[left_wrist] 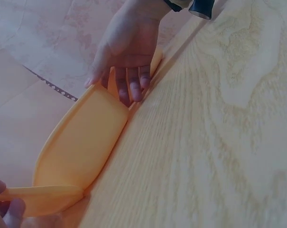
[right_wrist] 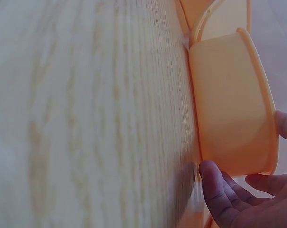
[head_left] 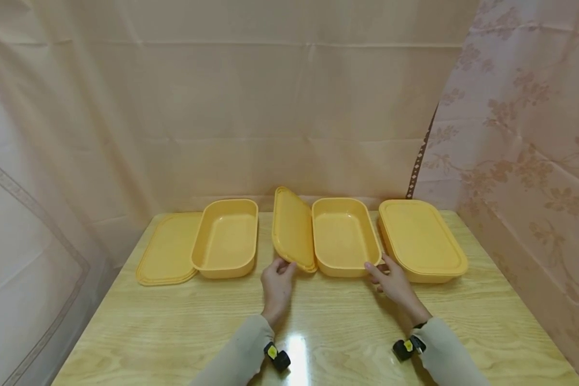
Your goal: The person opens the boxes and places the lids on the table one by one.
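A yellow plastic lid (head_left: 293,230) leans on edge, tilted, against the left side of an open yellow food container (head_left: 340,272). My left hand (head_left: 277,284) pinches the lid at its near corner, thumb in front and fingers behind. At the container's near right corner, my right hand (head_left: 394,283) grips it with the thumb on the rim and the fingers along the outer wall. In the right wrist view, the fingers (right_wrist: 214,190) curl low by the container's wall (right_wrist: 231,104). The left wrist view catches the lid's edge (left_wrist: 43,191) in my left hand (left_wrist: 10,216).
To the left stands another open yellow container (head_left: 227,272), with a flat lid (head_left: 171,249) lying beside it. A lidded yellow container (head_left: 422,236) stands close on the right. All are on a wooden table (head_left: 173,332) backed by a hanging cloth (head_left: 289,107).
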A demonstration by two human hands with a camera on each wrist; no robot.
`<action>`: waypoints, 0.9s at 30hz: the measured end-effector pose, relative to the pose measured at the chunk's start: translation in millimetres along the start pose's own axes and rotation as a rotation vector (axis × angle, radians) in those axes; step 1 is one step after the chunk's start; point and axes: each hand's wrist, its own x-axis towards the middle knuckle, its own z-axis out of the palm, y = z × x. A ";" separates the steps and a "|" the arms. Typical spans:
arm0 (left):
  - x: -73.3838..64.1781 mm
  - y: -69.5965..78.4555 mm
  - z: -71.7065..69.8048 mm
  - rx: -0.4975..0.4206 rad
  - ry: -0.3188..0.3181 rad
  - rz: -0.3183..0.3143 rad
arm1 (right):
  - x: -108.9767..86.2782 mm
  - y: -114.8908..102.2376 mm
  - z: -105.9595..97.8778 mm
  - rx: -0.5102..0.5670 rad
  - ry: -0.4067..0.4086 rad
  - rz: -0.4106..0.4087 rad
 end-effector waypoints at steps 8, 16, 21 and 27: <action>0.1 0.8 -3.5 0.056 -0.033 -0.013 | -1.3 -1.1 0.7 -0.005 0.015 -0.049; -0.8 -0.7 -7.4 0.017 -0.059 -0.078 | 1.0 -0.8 0.7 0.011 -0.003 0.003; 0.1 -2.9 -8.6 -0.016 -0.056 -0.106 | 1.3 -1.3 0.4 0.009 -0.003 0.007; 0.9 -7.3 -10.1 -0.046 -0.053 -0.119 | 0.9 -1.8 0.5 -0.006 0.001 0.007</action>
